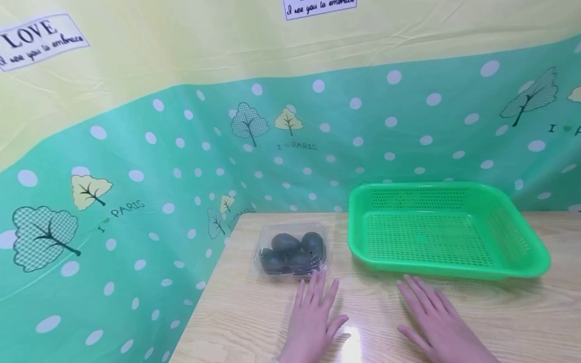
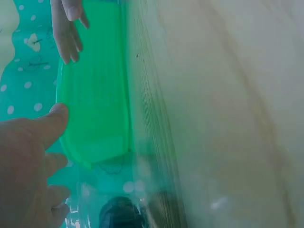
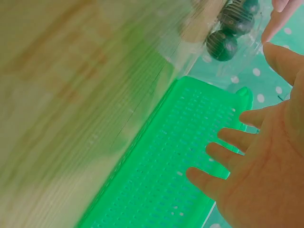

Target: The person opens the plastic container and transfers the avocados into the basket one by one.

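In the head view a clear plastic box (image 1: 290, 229) holds several dark, rounded fruits (image 1: 286, 243) that look like avocados. My left hand (image 1: 312, 318) is just in front of it, palm down with fingers spread, the fingertips right at the box's near edge. To the right, my right hand (image 1: 438, 320) is spread in the same way, holding nothing, in front of a green plastic basket (image 1: 422, 269). The basket has perforated walls and floor and a bare inside. In the right wrist view the fingers (image 3: 223, 156) are straight and apart, overlapping the basket.
Everything stands on a light wood-grain table (image 1: 245, 312). Behind and to the left hangs a green and yellow cloth (image 1: 281, 186) with white dots and printed trees, meeting the table's back and left edges. The box stands left of the basket, with a strip of table between.
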A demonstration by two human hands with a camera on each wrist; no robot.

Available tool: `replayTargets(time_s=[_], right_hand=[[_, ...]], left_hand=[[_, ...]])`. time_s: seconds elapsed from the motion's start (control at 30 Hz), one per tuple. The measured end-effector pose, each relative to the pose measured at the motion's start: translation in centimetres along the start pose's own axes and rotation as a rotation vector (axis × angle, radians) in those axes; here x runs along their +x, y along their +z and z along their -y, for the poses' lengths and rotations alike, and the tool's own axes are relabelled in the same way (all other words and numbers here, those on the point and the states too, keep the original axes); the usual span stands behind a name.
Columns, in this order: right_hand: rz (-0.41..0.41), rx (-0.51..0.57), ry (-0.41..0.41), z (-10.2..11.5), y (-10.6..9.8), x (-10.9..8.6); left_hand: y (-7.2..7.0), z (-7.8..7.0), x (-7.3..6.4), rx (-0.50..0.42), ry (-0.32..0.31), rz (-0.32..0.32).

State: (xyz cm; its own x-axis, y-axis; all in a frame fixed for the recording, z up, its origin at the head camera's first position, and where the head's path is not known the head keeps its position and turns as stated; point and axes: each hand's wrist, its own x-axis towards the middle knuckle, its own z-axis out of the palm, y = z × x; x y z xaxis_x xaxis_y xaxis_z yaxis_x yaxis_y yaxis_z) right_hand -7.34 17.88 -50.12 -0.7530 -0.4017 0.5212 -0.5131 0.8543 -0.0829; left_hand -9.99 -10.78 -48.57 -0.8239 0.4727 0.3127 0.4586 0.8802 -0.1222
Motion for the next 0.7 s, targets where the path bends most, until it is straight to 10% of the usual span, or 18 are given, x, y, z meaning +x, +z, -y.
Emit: replayTargets(time_s=[0.7], right_hand=[[0.068, 0.073, -0.022, 2.8, -0.4, 4.4]], left_hand=[[0.1, 2.8, 0.0, -0.012, -0.005, -0.085]])
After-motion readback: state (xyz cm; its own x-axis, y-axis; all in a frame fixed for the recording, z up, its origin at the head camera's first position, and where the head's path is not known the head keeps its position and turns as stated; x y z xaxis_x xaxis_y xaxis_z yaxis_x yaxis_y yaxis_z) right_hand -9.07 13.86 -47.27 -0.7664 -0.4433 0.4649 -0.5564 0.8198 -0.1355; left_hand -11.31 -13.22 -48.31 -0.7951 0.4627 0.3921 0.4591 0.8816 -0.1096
